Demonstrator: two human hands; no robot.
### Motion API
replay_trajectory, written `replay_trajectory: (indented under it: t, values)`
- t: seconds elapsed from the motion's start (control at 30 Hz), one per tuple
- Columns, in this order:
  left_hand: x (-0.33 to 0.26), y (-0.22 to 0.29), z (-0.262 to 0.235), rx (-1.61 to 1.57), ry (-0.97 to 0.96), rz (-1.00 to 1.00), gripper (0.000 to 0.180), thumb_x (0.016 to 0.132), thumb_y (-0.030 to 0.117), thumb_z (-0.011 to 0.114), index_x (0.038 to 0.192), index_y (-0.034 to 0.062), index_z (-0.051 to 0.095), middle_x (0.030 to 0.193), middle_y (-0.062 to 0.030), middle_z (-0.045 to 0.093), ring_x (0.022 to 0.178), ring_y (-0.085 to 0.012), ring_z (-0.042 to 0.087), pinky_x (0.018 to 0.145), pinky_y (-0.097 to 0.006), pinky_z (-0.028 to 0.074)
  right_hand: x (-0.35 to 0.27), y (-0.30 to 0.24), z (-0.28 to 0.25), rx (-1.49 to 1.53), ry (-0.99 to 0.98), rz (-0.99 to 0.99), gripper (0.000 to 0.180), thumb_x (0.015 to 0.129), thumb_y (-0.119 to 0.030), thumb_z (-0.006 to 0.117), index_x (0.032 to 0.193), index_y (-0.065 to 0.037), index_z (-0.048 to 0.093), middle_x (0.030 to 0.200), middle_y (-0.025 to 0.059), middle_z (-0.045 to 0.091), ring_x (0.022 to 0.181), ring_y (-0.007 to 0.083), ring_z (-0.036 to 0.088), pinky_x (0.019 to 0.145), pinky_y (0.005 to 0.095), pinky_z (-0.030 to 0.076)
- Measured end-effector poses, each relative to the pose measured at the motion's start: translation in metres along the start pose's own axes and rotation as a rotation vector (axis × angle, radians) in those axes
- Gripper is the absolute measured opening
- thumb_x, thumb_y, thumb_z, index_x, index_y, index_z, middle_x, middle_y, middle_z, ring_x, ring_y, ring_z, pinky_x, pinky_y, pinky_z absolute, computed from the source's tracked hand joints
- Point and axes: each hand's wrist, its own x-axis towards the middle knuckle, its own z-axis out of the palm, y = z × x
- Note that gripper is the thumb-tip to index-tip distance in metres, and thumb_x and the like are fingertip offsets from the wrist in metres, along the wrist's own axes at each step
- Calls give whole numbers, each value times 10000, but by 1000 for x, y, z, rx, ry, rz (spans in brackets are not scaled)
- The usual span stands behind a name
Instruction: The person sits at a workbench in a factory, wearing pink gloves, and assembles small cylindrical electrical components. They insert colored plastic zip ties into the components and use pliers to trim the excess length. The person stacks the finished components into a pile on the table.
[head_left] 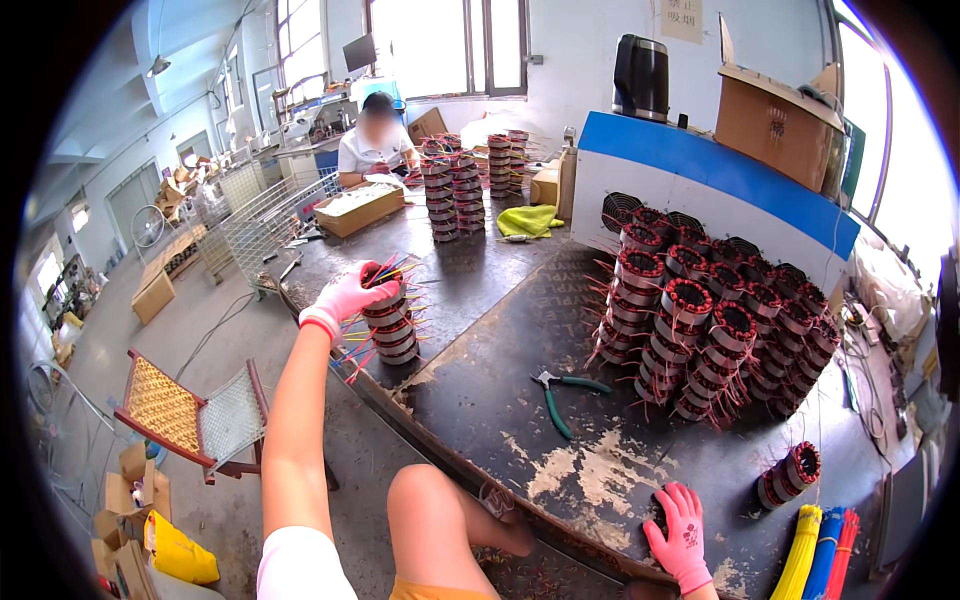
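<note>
My left hand (348, 297), in a pink glove, reaches out to a stack of wound motor stators (392, 335) by the table's left edge. Its fingers are closed round the top stator, and red, blue and yellow wires stick out at the sides. The palm hides part of that top piece. My right hand (679, 535), also pink-gloved, lies on the table near its front edge with fingers spread and nothing held. Green-handled pliers (557, 397) rest between the two hands. A single stator (789, 476) lies to the right of my right hand.
Many stacked stators (690, 300) crowd the table's right side before a blue-topped white panel (640, 160). Further stacks (441, 195), a yellow-green cloth (528, 222) and a carton (360, 208) stand farther back, near a seated person (375, 145). Wire bundles (803, 550) lie front right.
</note>
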Motion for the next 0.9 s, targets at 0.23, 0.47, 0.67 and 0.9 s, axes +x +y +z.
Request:
replay_trajectory:
  t: [0.23, 0.47, 0.67, 0.9]
  values:
    - [6, -4, 3, 26, 40, 6, 692, 929, 524, 704, 1369, 6, 570, 1357, -147, 624, 1255, -239, 586, 1064, -358, 453, -1, 0, -1, 18, 24, 8, 551, 834, -285, 724, 1311, -48, 584, 1423, 176, 544, 1376, 398, 441, 1195, 549, 289]
    - [-1, 21, 30, 370, 633, 447, 440, 970, 368, 643, 1262, 39, 629, 1309, -204, 631, 1179, -392, 608, 1039, -463, 467, -2, -1, 3, 25, 47, -9, 553, 842, -305, 728, 1311, -46, 592, 1417, 175, 551, 1372, 386, 451, 1197, 543, 290]
    - [-77, 111, 156, 274, 468, 883, 345, 859, 172, 758, 1165, 68, 635, 1189, -147, 663, 1071, -358, 636, 941, -454, 521, -4, 0, -1, 45, 71, -6, 536, 852, -312, 723, 1299, -41, 605, 1410, 179, 563, 1372, 381, 457, 1197, 529, 296]
    - [-175, 95, 306, 53, 68, 699, 485, 880, 245, 733, 1300, 54, 585, 1309, -195, 583, 1216, -411, 547, 1060, -499, 434, 2, 2, 5, 59, 126, -31, 485, 890, -335, 692, 1283, -58, 624, 1403, 166, 584, 1366, 359, 480, 1189, 500, 324]
